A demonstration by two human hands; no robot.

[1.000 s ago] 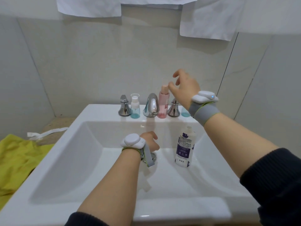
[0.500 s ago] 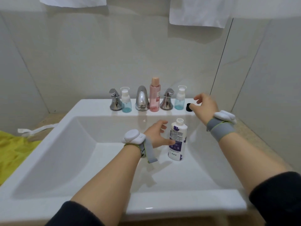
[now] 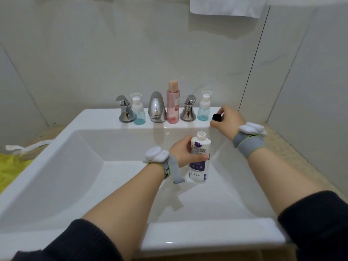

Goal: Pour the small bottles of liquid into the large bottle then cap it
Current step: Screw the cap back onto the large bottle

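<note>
A large white bottle (image 3: pixel 199 166) with a purple label stands uncapped in the sink basin. My left hand (image 3: pixel 185 151) grips it round the middle. My right hand (image 3: pixel 227 120) pinches a small black cap (image 3: pixel 216 117) at the back right of the sink ledge. Two small clear bottles with blue liquid stand capped on the ledge, one (image 3: pixel 139 110) left of the tap and one (image 3: pixel 204 107) right. A taller pink bottle (image 3: pixel 172 104) stands between the tap and the right handle.
A chrome tap (image 3: pixel 157 108) with two chrome handles (image 3: pixel 125 112) (image 3: pixel 188 109) lines the back ledge of the white sink (image 3: pixel 75 166). A yellow cloth (image 3: pixel 9 170) lies at the left. A white towel (image 3: pixel 226 6) hangs on the tiled wall.
My left hand closed round the large bottle. My right hand dropped from near the pink bottle to the black cap and took hold of it. The view shifted slightly.
</note>
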